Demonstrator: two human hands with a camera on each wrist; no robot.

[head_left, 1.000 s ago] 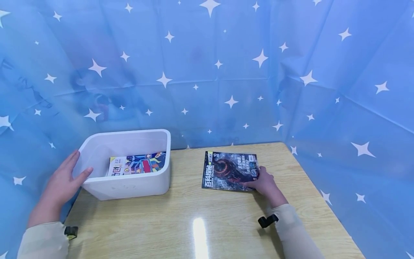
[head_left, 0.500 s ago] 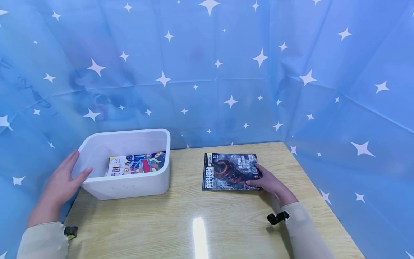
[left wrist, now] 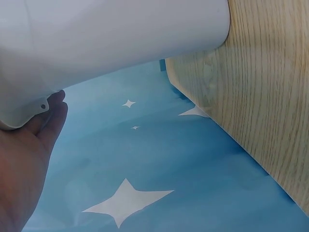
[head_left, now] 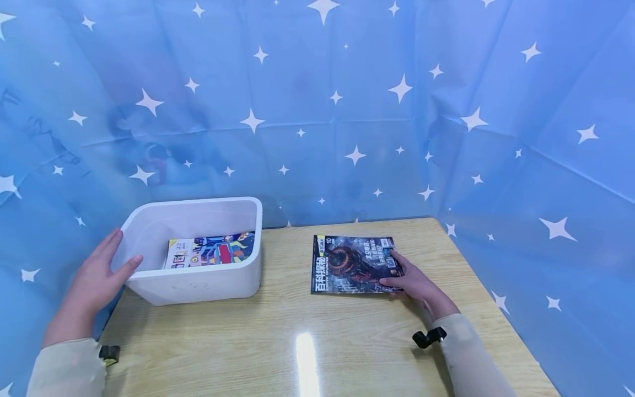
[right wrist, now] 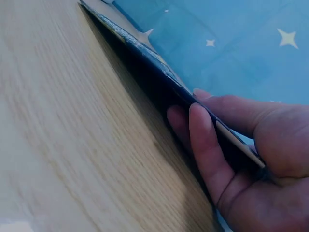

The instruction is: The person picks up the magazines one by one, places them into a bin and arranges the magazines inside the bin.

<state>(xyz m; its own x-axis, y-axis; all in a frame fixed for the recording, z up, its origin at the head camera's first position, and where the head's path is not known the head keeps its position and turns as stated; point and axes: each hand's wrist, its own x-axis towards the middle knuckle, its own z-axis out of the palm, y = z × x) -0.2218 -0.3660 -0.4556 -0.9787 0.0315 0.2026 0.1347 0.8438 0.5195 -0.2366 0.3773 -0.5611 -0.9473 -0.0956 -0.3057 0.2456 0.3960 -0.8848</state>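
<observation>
In the head view, a dark magazine (head_left: 347, 267) with white lettering and a mechanical picture lies right of centre. My right hand (head_left: 414, 281) pinches its right edge, thumb on the cover. The right wrist view shows the fingers (right wrist: 205, 130) curled under that edge, which is raised off the wood with a dark gap below. At the left, my left hand (head_left: 99, 273) grips the corner of a white plastic bin (head_left: 198, 286), with the thumb over the rim. Its other fingers (left wrist: 58, 113) are on the bin's outer side. Inside the bin lies a colourful magazine (head_left: 210, 252).
Both the bin and the dark magazine are on a light wooden table (head_left: 248, 342). A blue curtain (head_left: 307, 110) with white stars hangs behind the table and along its sides. The bin stands near the table's far left corner.
My right hand has shifted slightly right and changed its hold on the magazine's right edge. The magazine has moved very little. My left hand and the bin stay where they were.
</observation>
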